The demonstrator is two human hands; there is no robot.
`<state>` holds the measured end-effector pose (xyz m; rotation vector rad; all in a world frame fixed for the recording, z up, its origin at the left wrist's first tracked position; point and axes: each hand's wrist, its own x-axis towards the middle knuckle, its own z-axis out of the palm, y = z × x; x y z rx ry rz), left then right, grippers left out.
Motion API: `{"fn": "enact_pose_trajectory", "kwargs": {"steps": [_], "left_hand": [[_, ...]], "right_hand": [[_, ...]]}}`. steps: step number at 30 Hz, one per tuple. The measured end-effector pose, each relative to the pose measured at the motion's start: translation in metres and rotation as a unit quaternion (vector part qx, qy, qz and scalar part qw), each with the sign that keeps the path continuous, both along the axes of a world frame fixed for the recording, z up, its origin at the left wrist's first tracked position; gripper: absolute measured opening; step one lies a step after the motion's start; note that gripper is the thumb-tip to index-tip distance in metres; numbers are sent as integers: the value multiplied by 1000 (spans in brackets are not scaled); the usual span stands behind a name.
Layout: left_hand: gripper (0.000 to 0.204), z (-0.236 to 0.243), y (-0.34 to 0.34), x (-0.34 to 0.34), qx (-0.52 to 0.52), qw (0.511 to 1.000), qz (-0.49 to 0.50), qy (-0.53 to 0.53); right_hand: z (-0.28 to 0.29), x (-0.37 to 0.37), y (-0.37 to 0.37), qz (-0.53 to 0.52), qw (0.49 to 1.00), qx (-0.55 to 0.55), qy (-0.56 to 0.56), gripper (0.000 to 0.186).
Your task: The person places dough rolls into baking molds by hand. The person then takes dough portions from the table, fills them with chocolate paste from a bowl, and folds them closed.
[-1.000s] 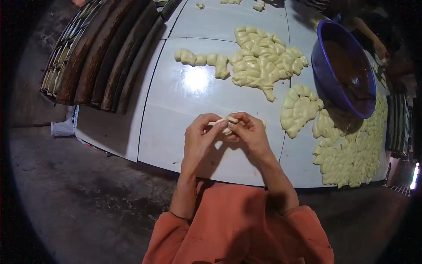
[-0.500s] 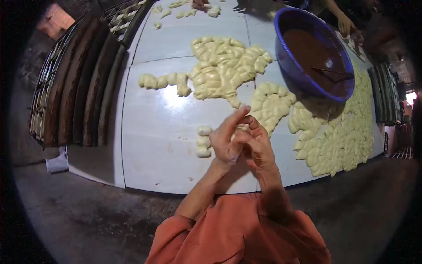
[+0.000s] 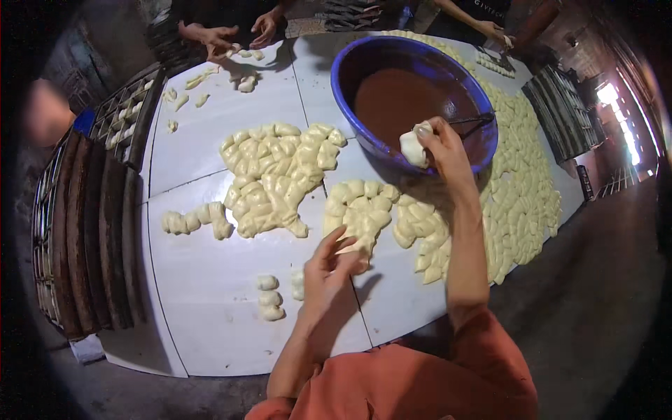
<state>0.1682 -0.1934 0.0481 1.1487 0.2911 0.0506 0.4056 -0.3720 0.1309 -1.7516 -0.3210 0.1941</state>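
Observation:
My right hand (image 3: pixel 446 150) is closed on a pale, smooth dough piece (image 3: pixel 414 147), holding it over the near rim of a blue tub (image 3: pixel 348 112). Brown liquid (image 3: pixel 392 101) fills the bottom of the tub, and a dark stick (image 3: pixel 472 119) rests at its right side. Over the table my left hand (image 3: pixel 329 269) has its fingers apart and nothing in them. Just beyond it lies a joined cluster of dough pieces (image 3: pixel 360 210). A short row of dough pieces (image 3: pixel 269 297) lies left of that hand, with another piece (image 3: pixel 297 285) partly hidden behind it.
Larger dough clusters (image 3: pixel 273 171) and a wide dough spread (image 3: pixel 518 189) cover parts of the white tiled table (image 3: pixel 203 266). Dark-sided racks (image 3: pixel 94 231) stand along the left edge. Across the table are a co-worker's hands (image 3: pixel 217 38) over small dough bits; another's hand (image 3: pixel 493 31) works at far right.
My hands were together above the table and have parted. The right one has moved to the tub with the dough piece; the left stays low with its fingers spread. The view has shifted.

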Motion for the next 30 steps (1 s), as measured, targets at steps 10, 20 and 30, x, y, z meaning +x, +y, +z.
{"fn": "enact_pose_trajectory", "kwargs": {"steps": [10, 20, 30], "left_hand": [[36, 0, 21, -5, 60, 997, 15, 54], [35, 15, 7, 13, 122, 989, -84, 23], [45, 22, -9, 30, -152, 987, -44, 8]], "right_hand": [[-18, 68, 1, 203, 874, -436, -65, 36], [6, 4, 3, 35, 934, -330, -132, 29], [-25, -86, 42, 39, 941, 265, 207, 9]]}}
